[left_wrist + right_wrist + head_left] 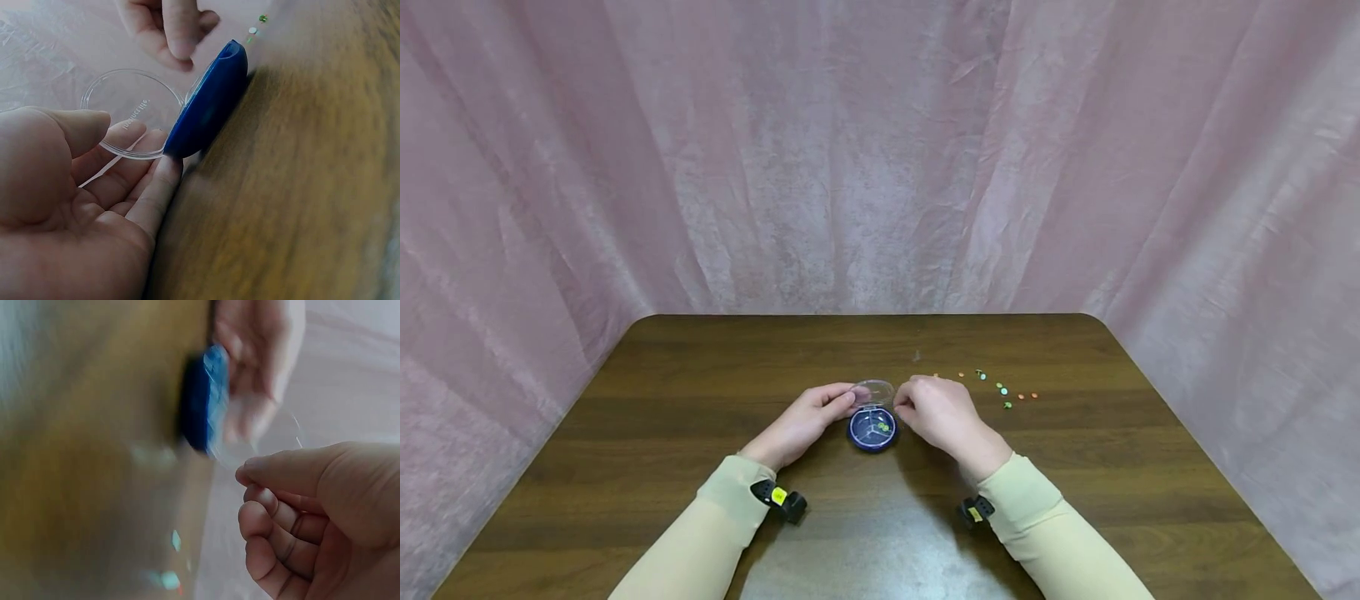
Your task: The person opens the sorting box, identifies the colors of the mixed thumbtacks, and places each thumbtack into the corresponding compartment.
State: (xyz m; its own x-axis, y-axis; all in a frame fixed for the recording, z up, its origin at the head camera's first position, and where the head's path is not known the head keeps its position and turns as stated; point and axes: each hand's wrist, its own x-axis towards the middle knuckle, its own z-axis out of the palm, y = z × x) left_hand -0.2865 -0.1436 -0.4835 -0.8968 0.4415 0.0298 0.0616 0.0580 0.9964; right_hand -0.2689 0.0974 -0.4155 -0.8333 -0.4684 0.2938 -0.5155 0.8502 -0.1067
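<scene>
A: Position of the case?
B: Round blue case (871,450) sits on the bench (647,400), between the hands. Clear lid (876,392) raised on its hinge at the far side; dividers split the inside. Small green pieces (884,427) lie in the compartment at right, head view.
A: Left hand (808,415)?
B: Fingers grip the lid's rim, thumb on one face, other fingers behind. One fingertip lies at the case's edge.
A: Right hand (937,410)?
B: Just beside the lid, raised over the bench. Fingers curled, thumb tip close to the forefinger. Cannot tell whether anything is pinched there.
A: Loose material?
B: Scattered beyond the right hand, on its right: orange bits (1034,395), pale blue discs (1003,391) and a green bit (1007,405), among others.
A: Backdrop?
B: Pink curtain (850,167), hanging in folds behind the bench.
</scene>
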